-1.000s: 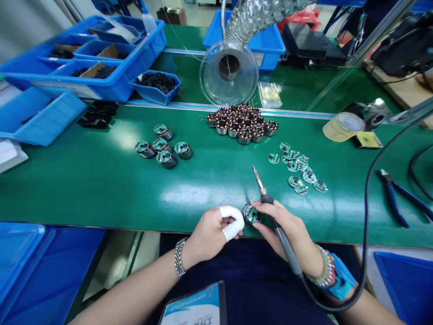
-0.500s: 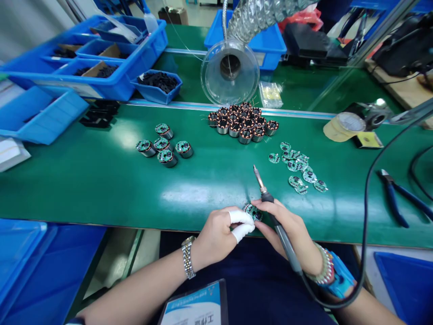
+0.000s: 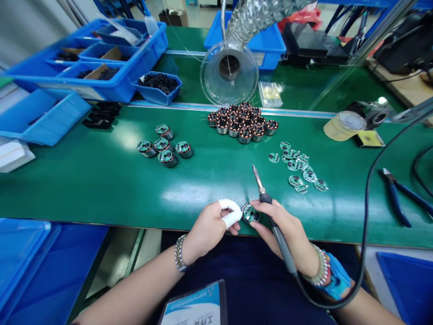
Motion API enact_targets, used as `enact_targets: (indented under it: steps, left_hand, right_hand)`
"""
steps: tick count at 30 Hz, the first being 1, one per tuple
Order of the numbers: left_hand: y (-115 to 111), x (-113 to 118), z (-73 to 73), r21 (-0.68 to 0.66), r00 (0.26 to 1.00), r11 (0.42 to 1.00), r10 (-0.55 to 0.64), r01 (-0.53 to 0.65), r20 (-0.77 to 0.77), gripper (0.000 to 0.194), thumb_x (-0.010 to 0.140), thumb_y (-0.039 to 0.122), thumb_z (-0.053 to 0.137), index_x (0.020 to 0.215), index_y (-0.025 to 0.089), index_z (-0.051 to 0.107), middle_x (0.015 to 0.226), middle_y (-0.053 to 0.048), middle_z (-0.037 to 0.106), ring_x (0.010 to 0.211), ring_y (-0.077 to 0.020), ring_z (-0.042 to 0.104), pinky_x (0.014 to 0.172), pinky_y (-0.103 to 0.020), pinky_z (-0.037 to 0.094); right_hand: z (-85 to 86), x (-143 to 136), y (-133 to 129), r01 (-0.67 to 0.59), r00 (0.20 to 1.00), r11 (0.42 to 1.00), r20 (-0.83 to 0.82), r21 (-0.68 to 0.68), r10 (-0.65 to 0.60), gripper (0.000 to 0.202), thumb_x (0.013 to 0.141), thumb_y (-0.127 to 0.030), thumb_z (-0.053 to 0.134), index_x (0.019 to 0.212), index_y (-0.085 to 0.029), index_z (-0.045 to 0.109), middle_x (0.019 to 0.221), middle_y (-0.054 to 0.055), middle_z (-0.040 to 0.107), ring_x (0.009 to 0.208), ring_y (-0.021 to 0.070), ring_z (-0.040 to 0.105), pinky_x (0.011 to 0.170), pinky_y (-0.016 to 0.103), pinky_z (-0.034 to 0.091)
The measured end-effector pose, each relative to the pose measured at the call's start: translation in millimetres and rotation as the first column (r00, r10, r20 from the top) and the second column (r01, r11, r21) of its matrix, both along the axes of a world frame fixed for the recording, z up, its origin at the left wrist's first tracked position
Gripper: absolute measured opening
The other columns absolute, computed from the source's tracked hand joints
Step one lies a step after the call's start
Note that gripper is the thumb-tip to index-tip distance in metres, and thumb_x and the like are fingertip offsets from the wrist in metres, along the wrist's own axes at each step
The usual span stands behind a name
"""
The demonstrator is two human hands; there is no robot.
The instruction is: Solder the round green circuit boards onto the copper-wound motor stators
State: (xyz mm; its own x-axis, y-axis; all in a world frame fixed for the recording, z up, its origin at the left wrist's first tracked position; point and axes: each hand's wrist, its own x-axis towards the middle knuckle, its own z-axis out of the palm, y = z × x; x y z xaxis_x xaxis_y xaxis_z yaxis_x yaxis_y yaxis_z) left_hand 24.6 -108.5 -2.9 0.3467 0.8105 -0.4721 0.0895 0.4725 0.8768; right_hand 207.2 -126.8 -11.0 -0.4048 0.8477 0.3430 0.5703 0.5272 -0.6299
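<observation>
My right hand (image 3: 291,228) grips a soldering iron (image 3: 283,246), its tip pointing away from me over the bench. Thumb and fingertips of that same hand also hold a motor stator topped with a round green circuit board (image 3: 251,214), at the bench's front edge. My left hand (image 3: 210,229) wears white finger covers on thumb and index finger. Those two fingers are pinched together at the stator's left side; whatever lies between them is too small to make out. Several board-topped stators (image 3: 167,158) stand to the left, and loose round circuit boards (image 3: 292,164) lie to the right.
Bare copper-wound stators (image 3: 245,134) cluster at mid-bench below a clear fume-extraction hood (image 3: 211,67). Blue cutters (image 3: 392,194) lie at right, near the iron's black cable (image 3: 366,194). Blue parts bins (image 3: 125,83) stand at back left; a yellowish round container (image 3: 341,128) sits back right.
My left hand has shifted left, from over the stator to its left edge, leaving more of the board showing. My right hand keeps its hold, almost still.
</observation>
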Motion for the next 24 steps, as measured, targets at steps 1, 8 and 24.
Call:
enact_targets:
  steps: [1,8,24]
  left_hand:
    - [1.6,0.8,0.5,-0.044,1.0,0.999,0.0,0.001,0.016,0.008,0.075,0.022,0.054,0.074,0.014,0.056,0.057,0.001,0.056,0.053,-0.0095,0.055,0.058,-0.024,0.048]
    - [10.4,0.6,1.8,-0.129,0.995,0.99,-0.045,0.056,0.092,0.01,0.072,0.021,0.057,0.068,0.012,0.056,0.053,0.001,0.056,0.048,-0.0082,0.054,0.054,-0.023,0.046]
    - [7.6,2.0,2.5,-0.111,0.991,0.994,0.026,-0.011,0.133,0.006,0.071,0.018,0.056,0.07,0.012,0.055,0.057,0.001,0.054,0.052,-0.0097,0.053,0.056,-0.024,0.046]
  right_hand:
    - [-0.2,-0.3,-0.6,0.003,1.0,1.0,-0.001,0.005,-0.003,0.036,0.08,-0.014,0.054,0.114,-0.019,0.045,0.106,0.009,0.059,0.101,0.0191,0.056,0.086,0.035,0.048]
    - [5.6,-0.1,5.9,0.013,1.0,1.0,-0.024,-0.022,-0.014,0.035,0.078,-0.018,0.057,0.112,-0.019,0.048,0.1,0.008,0.06,0.091,0.0178,0.056,0.078,0.033,0.049]
    - [14.2,-15.5,30.4,-0.145,0.986,0.989,-0.079,0.001,0.144,0.03,0.079,-0.007,0.049,0.105,-0.021,0.048,0.081,0.002,0.057,0.077,0.0143,0.051,0.068,0.027,0.045]
